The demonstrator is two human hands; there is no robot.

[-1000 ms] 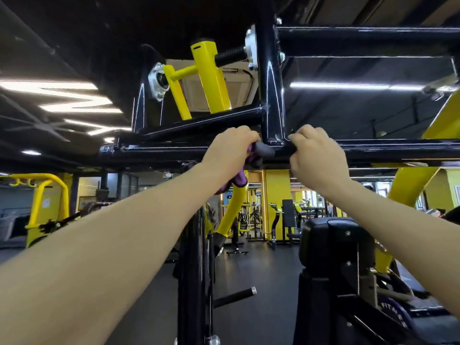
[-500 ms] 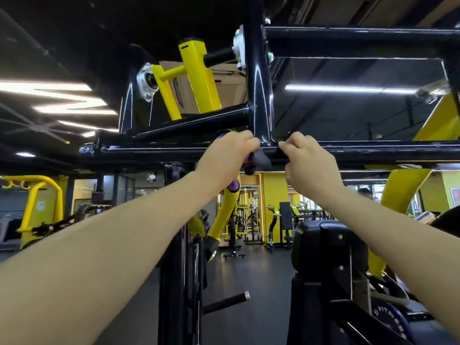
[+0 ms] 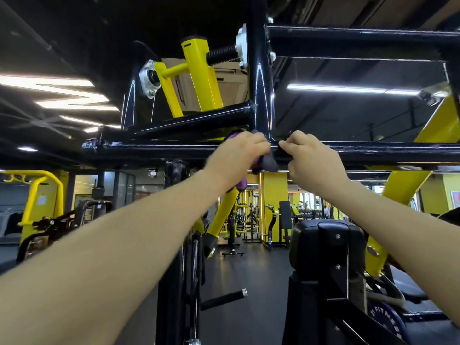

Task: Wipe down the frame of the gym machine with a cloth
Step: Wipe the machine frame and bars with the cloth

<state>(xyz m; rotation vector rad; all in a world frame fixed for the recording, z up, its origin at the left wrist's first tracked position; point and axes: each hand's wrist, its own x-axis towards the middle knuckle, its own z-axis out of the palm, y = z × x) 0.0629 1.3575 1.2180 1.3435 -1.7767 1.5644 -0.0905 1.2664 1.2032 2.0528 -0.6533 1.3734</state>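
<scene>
Head view, black machine frame (image 3: 154, 150) with horizontal crossbar overhead, left hand (image 3: 236, 158) gripping bunched purple-grey cloth (image 3: 263, 164) against the bar at the upright's base, right hand (image 3: 308, 160) pinching the cloth's other end just beside

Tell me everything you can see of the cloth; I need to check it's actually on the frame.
The cloth looks soft, purple and dark grey, bunched rather than spread. The left hand grips most of it against the black horizontal frame bar, beside the upright post. A purple fold shows above the knuckles and another hangs below the wrist. A dark grey end stretches toward the right hand, which seems to pinch it at the bar. Its full size and shape are hidden.
</scene>
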